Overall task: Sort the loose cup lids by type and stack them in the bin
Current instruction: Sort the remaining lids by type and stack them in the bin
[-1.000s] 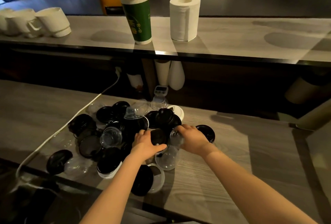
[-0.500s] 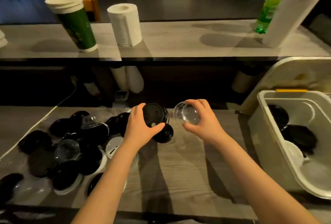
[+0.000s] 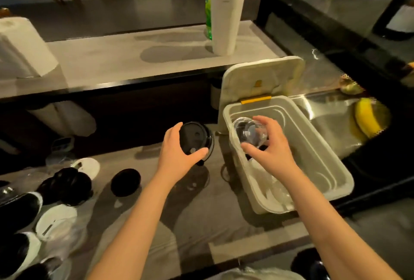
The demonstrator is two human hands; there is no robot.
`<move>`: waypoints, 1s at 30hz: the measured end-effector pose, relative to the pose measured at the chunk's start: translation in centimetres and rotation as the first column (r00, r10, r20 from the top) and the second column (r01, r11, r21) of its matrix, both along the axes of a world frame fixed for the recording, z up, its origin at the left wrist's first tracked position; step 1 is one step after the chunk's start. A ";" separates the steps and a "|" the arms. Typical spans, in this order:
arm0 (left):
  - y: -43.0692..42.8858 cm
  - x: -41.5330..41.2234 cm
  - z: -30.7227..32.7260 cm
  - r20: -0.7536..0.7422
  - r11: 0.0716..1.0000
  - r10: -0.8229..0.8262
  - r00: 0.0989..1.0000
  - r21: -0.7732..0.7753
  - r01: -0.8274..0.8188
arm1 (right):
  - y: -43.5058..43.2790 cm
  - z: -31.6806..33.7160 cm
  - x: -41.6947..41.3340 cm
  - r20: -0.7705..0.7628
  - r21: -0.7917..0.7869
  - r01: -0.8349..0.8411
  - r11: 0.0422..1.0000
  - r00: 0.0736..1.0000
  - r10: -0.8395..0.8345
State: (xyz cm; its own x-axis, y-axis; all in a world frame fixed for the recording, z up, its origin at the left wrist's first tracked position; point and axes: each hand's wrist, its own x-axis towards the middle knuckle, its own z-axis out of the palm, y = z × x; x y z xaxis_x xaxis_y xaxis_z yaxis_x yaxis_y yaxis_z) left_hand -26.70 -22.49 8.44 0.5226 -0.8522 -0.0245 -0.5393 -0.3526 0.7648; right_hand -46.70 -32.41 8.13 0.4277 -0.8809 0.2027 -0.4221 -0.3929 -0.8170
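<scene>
Stretching forward from the near edge, two bare forearms end in two hands close to the far left corner of one pale rectangular plastic bin [image 3: 331, 169]. Left of the bin and nearest the viewer, loose lids lie on the grey wood-grain counter [image 3: 224, 223]: two flat white round lids [image 3: 56, 221], a cluster of black lids [image 3: 67, 186] whose number cannot be told, and one lone black lid [image 3: 126, 182] lying closest to the bin. Just left of the bin the left hand [image 3: 179, 156] holds one black round plastic lid [image 3: 197, 136] above the counter, thumb pressed on its near rim and fingers curled round its far rim. Over the bin's far left part the right hand [image 3: 272, 148] pinches one clear round plastic lid [image 3: 248, 132], thumb below and curled fingers above. Inside the bin, whitish and clear lids [image 3: 275, 190] are heaped along its left wall, too blurred to count. The bin's one hinged cover [image 3: 262, 73] stands open behind it. Right of the bin lies one yellow banana [image 3: 367, 120]. Beyond the bin, on the raised counter [image 3: 134, 60], stand one tall white stack of paper cups [image 3: 226, 11], one green bottle [image 3: 208, 11] just behind that, and, far to the left, one white paper towel roll [image 3: 22, 49].
</scene>
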 end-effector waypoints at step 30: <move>-6.8 -9.7 -0.9 0.184 0.966 -0.257 0.949 0.011 0.259 | -7.6 0.0 -7.9 -0.607 0.143 -0.096 0.985 0.777 0.164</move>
